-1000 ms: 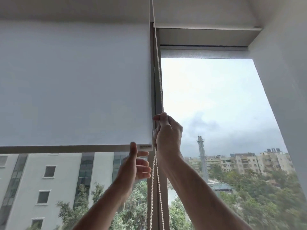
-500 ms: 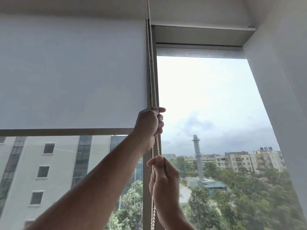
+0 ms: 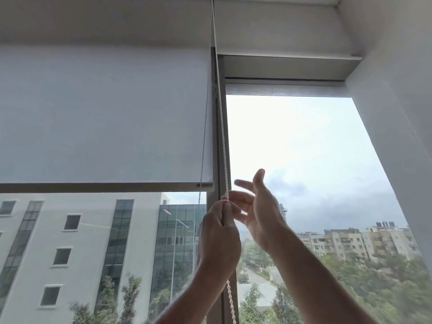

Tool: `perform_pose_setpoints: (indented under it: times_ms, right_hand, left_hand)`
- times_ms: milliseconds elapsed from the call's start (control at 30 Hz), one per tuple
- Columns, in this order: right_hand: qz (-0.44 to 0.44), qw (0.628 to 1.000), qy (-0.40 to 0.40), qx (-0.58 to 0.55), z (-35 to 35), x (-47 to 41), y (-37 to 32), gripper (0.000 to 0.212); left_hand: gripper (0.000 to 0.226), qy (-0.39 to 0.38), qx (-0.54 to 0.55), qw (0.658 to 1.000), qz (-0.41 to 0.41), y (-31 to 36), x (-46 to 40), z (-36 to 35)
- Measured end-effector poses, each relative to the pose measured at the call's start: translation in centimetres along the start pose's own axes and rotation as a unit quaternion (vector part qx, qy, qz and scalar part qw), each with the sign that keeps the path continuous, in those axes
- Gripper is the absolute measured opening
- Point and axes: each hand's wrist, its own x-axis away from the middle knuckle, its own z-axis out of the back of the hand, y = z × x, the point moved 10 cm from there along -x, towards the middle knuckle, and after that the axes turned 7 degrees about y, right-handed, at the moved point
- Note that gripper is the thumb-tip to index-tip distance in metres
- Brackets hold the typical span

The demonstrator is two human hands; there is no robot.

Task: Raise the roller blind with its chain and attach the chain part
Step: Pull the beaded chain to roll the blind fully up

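White bldg [image 3: 70, 230] outside left; trees [image 3: 385, 284], apt blocks [image 3: 350, 242] right; cloudy sky [image 3: 304, 148].

We have open air in front of the right-hand pane [image 3: 304, 148], where our right hand [image 3: 261, 213] spreads its fingers beside the chain [image 3: 223, 146]. The mullion [image 3: 216, 136] stands just behind that chain and blocks any reach straight through. On the left the blind [image 3: 105, 113] and its bottom bar [image 3: 105, 187] close the upper pane; the side wall [image 3: 397, 113] hems the right. Our left hand [image 3: 218, 235] grips the chain just in front of the mullion.
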Motion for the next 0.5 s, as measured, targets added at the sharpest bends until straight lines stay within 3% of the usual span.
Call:
perform_pose_setpoints:
  times_ms: [167, 367, 500]
  right_hand:
    - [-0.015, 1.000, -0.002, -0.028, -5.3, -1.7, -5.8, 0.019]
    - [0.077, 0.992, 0.095, 0.029, -7.3, -1.6, -7.8, 0.042]
    - [0.162, 0.978, 0.132, 0.025, -7.1, -0.5, -8.3, 0.048]
  left_hand:
    - [0.032, 0.000, -0.019, 1.000, -0.017, 0.0, 0.0, 0.8]
    - [0.043, -0.026, 0.013, 0.999, -0.021, 0.5, -0.2, 1.0]
    - [0.044, -0.107, 0.029, 0.994, 0.014, -0.7, -0.1, 0.8]
